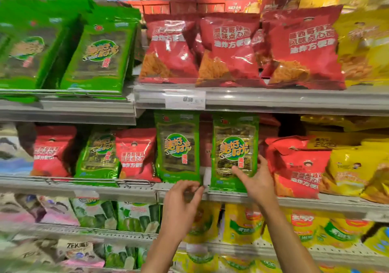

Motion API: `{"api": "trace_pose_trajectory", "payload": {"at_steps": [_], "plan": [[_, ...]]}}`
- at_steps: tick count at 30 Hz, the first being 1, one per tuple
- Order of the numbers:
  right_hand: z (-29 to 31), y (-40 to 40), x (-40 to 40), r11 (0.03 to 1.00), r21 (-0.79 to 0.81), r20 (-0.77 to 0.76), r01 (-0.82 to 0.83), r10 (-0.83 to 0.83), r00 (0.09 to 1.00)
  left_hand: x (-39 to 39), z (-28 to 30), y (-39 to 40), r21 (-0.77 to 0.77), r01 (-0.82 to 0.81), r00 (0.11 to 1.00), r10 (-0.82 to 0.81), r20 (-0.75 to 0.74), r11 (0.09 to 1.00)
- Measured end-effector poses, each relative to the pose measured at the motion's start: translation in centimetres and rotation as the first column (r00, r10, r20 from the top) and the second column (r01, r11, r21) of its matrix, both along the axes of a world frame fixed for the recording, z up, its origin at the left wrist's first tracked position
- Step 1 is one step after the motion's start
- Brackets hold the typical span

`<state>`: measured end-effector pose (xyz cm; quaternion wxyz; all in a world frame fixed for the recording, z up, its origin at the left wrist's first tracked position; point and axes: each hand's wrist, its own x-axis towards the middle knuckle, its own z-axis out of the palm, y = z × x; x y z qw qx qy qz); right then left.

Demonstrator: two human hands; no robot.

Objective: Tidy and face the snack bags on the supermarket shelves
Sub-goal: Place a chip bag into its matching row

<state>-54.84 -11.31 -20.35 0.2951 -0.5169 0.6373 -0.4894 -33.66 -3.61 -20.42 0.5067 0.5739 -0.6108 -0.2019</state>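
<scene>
Red bags (299, 171) crowd the green bag (234, 152), upright, label outward.
Its lower edge is held by the spread right hand (257, 181); a white tag (206, 176) is pinched by the left hand (182, 194).

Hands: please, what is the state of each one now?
Left hand: fingers curled at the shelf edge; hold cannot be told.
Right hand: open, touching the green seaweed bag.

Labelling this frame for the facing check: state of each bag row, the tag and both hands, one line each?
Right green seaweed bag: upright, facing out, right hand on it.
Left green seaweed bag: upright, facing out.
Red bags on upper shelf: upright, overlapping, slightly askew.
Price tag: clipped on the shelf rail.
Right hand: fingers spread against bag.
Left hand: fingers curled at the shelf edge; grip unclear.
</scene>
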Motion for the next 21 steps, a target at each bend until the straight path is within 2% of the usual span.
{"api": "trace_pose_trajectory", "payload": {"at_steps": [2,4,10,17,21], "plan": [[0.2,-1.5,0.2,0.999,0.047,0.06,0.028,-0.031,0.998,2.8,0.0,0.0,0.038,0.023,0.998,-0.02,-0.067,0.999],[0.2,-2.3,0.3,0.997,0.063,0.048,0.042,-0.046,0.998,5.2,-0.2,0.1,0.08,0.057,0.989,-0.045,-0.14,0.995],[1.1,-1.7,1.3,1.0,0.015,0.089,0.025,-0.026,0.996,10.5,-0.3,0.5,0.092,0.028,0.977,-0.007,-0.214,0.995],[2.7,1.4,2.2,0.994,-0.098,0.144,0.058,-0.044,0.989,15.3,0.8,-0.1,0.001,-0.201,0.954,0.196,-0.227,0.98],[3.0,3.8,2.4,0.989,-0.116,0.167,0.091,-0.071,0.984,17.2,1.4,-2.7,0.033,-0.262,0.955,0.264,-0.136,0.964]]}}
